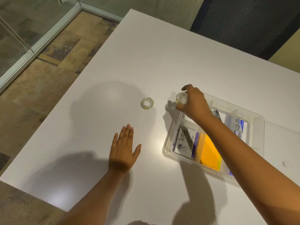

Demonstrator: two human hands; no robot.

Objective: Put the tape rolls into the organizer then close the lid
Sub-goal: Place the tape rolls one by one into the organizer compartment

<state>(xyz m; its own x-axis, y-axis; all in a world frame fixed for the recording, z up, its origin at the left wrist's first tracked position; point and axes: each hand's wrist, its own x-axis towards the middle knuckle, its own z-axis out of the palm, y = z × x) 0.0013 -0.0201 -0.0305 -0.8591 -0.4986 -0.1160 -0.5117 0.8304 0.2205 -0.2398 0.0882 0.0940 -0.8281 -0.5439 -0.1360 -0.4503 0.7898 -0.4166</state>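
left hand [124,150] lay flat, fingers apart, beside the organizer [170,132].
right hand [194,101] pinched one tape roll [181,98] above its corner, probably for dropping in.

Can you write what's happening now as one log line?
right hand: holds tape roll near organizer | left hand: flat on table | second tape roll: on table

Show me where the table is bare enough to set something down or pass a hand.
The widest bare stretch of table lies beyond the loose tape roll. More lies left of that roll and of the flat left hand. It is crowded at the right: the right hand grips a second tape roll beside the filled organizer.
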